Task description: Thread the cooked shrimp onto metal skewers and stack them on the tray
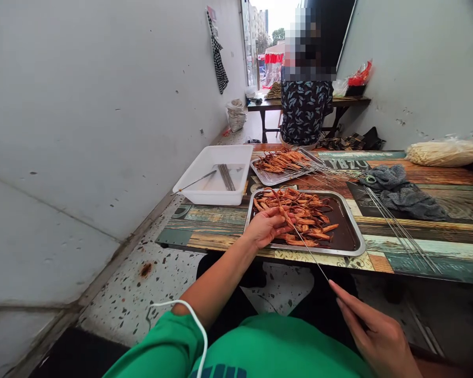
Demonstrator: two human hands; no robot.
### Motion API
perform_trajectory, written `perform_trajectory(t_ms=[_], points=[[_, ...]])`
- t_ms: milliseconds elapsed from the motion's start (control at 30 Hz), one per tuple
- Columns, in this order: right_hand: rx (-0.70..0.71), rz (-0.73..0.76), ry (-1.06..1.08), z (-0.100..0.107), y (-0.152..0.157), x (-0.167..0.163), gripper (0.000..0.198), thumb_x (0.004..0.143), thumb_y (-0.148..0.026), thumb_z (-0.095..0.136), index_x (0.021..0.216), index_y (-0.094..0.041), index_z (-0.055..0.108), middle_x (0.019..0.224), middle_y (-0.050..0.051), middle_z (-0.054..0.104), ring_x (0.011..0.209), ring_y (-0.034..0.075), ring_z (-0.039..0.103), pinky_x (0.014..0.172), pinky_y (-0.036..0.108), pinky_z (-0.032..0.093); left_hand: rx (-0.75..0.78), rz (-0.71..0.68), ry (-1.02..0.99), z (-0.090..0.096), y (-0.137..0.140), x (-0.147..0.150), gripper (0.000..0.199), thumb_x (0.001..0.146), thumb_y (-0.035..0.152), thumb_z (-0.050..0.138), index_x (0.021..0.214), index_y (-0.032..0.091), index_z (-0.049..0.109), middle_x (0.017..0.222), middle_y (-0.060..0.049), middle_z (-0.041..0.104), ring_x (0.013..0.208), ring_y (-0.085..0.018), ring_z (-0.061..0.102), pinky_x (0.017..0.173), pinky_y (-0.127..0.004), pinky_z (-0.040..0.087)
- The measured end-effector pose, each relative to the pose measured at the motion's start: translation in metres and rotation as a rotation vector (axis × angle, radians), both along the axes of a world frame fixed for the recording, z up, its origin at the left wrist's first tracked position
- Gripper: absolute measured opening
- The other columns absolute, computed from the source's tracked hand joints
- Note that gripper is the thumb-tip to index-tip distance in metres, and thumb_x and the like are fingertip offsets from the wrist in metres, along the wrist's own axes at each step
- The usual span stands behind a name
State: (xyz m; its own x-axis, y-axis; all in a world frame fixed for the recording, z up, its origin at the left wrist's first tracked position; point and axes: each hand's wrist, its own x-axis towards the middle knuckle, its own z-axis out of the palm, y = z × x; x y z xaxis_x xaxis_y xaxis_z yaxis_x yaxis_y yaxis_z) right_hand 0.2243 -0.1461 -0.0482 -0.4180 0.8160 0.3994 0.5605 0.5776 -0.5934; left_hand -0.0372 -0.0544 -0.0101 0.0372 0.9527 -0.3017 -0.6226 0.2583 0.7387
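Observation:
My left hand (267,227) pinches a reddish-brown strip of food (280,206) over the near metal tray (360,242). It looks like marinated meat, though its exact kind is unclear. Between my right hand (378,328) and that piece runs a thin metal skewer (314,261), gripped near its lower end by the thumb and fingers. The skewer's upper end meets the piece at my left fingers; how deep it goes is hidden. Several similar strips (311,210) lie piled in dark liquid in the near tray.
Behind sits a second tray (274,179) with more strips and loaded skewers. A white tub (213,197) holding metal skewers stands left. Loose skewers (402,231), a grey cloth (410,191) and a bagged pale bundle (443,152) lie right. A person (305,113) sits at the far table.

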Motion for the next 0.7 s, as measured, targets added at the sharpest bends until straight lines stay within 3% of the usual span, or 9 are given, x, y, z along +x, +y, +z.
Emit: perform_trajectory(t_ms=[700], points=[[-0.006, 0.033, -0.024, 0.0007, -0.0003, 0.0062, 0.037, 0.083, -0.020, 0.053, 0.119, -0.026, 0.062, 0.108, 0.000, 0.069, 0.086, 0.017, 0.069, 0.075, 0.022, 0.057, 0.118, 0.050, 0.176, -0.0004, -0.0021, 0.0079, 0.018, 0.068, 0.006, 0.068, 0.085, 0.010, 0.064, 0.079, -0.006, 0.069, 0.077, -0.017, 0.067, 0.080, -0.035, 0.054]])
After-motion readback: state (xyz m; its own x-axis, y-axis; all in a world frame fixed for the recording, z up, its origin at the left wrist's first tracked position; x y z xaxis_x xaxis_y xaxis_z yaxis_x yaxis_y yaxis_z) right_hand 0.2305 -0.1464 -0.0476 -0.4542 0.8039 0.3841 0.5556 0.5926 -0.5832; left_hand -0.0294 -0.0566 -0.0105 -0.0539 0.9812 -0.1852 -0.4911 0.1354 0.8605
